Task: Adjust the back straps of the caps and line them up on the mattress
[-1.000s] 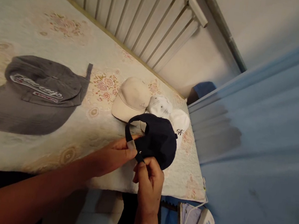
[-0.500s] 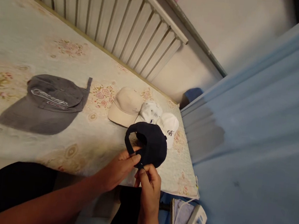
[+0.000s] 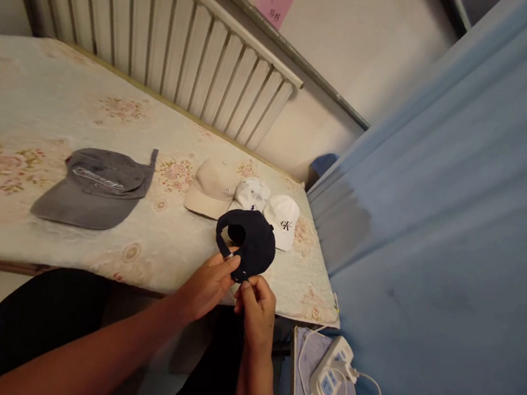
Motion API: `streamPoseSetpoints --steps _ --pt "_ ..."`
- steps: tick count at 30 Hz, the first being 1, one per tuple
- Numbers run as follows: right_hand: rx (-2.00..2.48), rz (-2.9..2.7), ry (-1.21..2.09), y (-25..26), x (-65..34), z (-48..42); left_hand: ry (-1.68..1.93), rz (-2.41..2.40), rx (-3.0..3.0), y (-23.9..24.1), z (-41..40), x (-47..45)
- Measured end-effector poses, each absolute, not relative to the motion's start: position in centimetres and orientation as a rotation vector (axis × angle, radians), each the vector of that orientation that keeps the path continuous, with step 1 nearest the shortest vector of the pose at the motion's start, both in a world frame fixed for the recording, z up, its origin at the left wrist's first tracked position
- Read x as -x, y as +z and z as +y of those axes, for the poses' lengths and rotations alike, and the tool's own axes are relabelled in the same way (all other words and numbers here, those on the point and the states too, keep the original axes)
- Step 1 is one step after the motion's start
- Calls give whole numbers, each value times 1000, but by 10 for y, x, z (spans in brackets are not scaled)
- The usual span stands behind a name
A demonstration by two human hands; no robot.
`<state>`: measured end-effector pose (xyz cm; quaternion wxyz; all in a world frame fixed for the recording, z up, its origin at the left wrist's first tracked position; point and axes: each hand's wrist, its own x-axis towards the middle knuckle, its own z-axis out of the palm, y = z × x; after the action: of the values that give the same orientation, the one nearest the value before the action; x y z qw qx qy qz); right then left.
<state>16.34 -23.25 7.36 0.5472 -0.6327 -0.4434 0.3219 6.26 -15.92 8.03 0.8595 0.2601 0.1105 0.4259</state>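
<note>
A dark navy baseball cap (image 3: 255, 244) is held above the front of the bed, its back strap and opening turned towards me. My left hand (image 3: 211, 280) is closed on the strap near its small metal buckle, thumb on top. With its fingertips pinched, my right hand (image 3: 256, 308) grips the cap's lower edge at the strap's other end. Just behind lie a beige cap (image 3: 212, 185), a white cap with a small dark emblem (image 3: 251, 193) and a white cap with black letters (image 3: 282, 219). Farther left rests a grey cap (image 3: 102, 189), its strap sticking up.
The caps lie on a bed with a floral cover (image 3: 64, 105). Behind it stands a slatted white rail (image 3: 202, 64). A blue curtain (image 3: 443, 243) hangs at the right. Below it, a power strip (image 3: 332, 370) with a white cable sits on a small stand.
My view has shifted, so the bed and curtain sit differently and more of the pink note shows. Both hands keep their hold on the navy cap, at nearly the same spots.
</note>
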Motion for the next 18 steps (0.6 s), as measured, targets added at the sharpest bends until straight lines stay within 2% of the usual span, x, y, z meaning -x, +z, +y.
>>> streamPoseSetpoints --steps 18 --pt "1410 -1063 731 111 -151 -247 846 257 -631 126 -173 -50"
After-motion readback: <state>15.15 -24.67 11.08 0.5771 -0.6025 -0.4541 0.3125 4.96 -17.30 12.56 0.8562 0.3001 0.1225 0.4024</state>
